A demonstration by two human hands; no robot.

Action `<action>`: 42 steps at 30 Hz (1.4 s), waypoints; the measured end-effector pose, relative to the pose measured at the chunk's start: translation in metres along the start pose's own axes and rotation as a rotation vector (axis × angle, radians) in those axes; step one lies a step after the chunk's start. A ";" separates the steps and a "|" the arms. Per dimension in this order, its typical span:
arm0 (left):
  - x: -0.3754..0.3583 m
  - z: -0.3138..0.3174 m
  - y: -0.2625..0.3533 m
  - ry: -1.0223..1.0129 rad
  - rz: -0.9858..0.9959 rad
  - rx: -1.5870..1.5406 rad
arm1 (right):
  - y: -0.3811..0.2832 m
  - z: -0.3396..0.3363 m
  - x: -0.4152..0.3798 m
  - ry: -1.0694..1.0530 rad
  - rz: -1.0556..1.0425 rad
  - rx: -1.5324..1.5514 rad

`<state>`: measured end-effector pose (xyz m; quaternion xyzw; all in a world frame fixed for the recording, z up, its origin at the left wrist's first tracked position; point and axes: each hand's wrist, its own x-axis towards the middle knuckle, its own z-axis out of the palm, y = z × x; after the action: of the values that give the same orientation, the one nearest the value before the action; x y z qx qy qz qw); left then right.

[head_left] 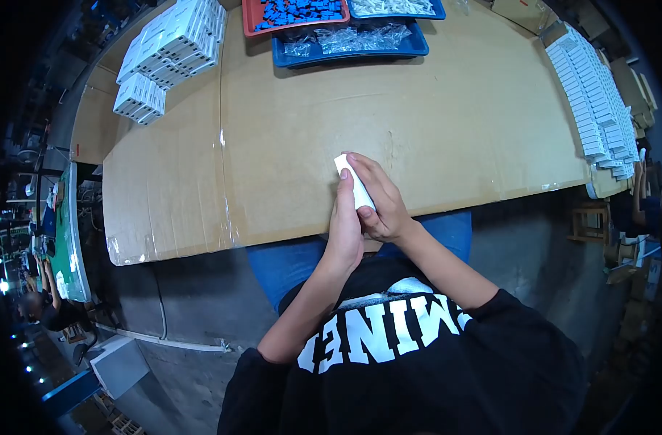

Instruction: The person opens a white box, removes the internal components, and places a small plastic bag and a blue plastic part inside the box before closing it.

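Between my two hands, just over the near part of the table, is a small white rectangular plastic piece [356, 184]. My left hand [344, 225] is closed along its left side, with the thumb lying on the piece. Wrapped round the far and right side is my right hand [384, 199], its fingers curled over the piece. The palms and fingers hide much of it, so its exact kind does not show.
Stacks of white plastic units stand at the back left [173, 40] and along the right edge [594, 98] of the cardboard-covered table [287, 138]. At the back are a red tray [248, 17] of blue parts, a blue tray [345, 60] of clear bagged pieces and another blue tray [439, 12] of whitish parts.
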<state>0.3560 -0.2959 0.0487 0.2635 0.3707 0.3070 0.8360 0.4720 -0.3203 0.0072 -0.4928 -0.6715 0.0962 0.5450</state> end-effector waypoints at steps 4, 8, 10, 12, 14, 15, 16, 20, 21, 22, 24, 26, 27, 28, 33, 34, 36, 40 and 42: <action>-0.001 -0.002 -0.002 -0.001 -0.035 0.035 | -0.001 0.004 -0.007 0.032 0.072 -0.005; -0.003 0.000 -0.004 0.016 -0.021 0.047 | -0.001 0.004 -0.008 0.060 0.037 -0.007; -0.003 0.001 -0.005 0.033 -0.013 0.061 | 0.000 0.004 -0.009 0.073 0.019 0.004; -0.004 0.001 -0.006 0.051 -0.006 0.076 | 0.000 0.004 -0.010 0.086 0.001 0.016; -0.004 0.000 -0.007 0.067 -0.013 0.092 | -0.001 0.004 -0.011 0.088 0.019 0.024; -0.005 0.001 -0.007 0.066 -0.013 0.093 | -0.003 0.004 -0.012 0.089 0.019 0.024; -0.005 0.001 -0.007 0.062 -0.018 0.095 | -0.005 0.003 -0.012 0.084 0.036 0.012; -0.005 0.001 -0.008 0.047 -0.001 0.114 | -0.007 0.004 -0.014 0.083 0.062 -0.003; -0.005 0.000 -0.008 0.047 0.000 0.114 | -0.008 0.004 -0.015 0.084 0.061 -0.002; -0.005 0.000 -0.008 0.044 -0.007 0.109 | -0.008 0.005 -0.015 0.082 0.065 -0.008; -0.004 -0.004 -0.010 0.040 -0.015 0.105 | -0.008 0.004 -0.015 0.082 0.070 -0.013; 0.000 -0.009 -0.015 0.034 -0.003 0.095 | -0.009 0.003 -0.015 0.076 0.105 -0.004; 0.000 -0.009 -0.015 0.034 -0.002 0.095 | -0.008 0.003 -0.016 0.076 0.104 -0.004; 0.000 -0.008 -0.015 0.044 -0.003 0.072 | -0.007 0.003 -0.015 0.073 0.109 0.037; 0.000 -0.008 0.001 0.029 -0.063 -0.035 | -0.005 -0.002 -0.006 -0.025 0.188 0.130; 0.002 -0.011 0.002 0.025 -0.059 -0.032 | -0.004 -0.002 -0.006 0.010 0.213 0.235; 0.007 -0.019 0.000 0.083 0.020 0.093 | -0.008 -0.004 -0.004 0.042 0.237 0.345; 0.012 -0.020 0.000 0.067 0.341 0.249 | -0.028 -0.007 0.000 -0.122 0.458 0.298; 0.011 -0.018 0.000 0.051 0.383 0.264 | -0.034 -0.006 0.001 -0.149 0.500 0.320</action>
<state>0.3476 -0.2842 0.0334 0.4282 0.3719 0.4152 0.7113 0.4586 -0.3387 0.0328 -0.5424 -0.5438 0.3675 0.5244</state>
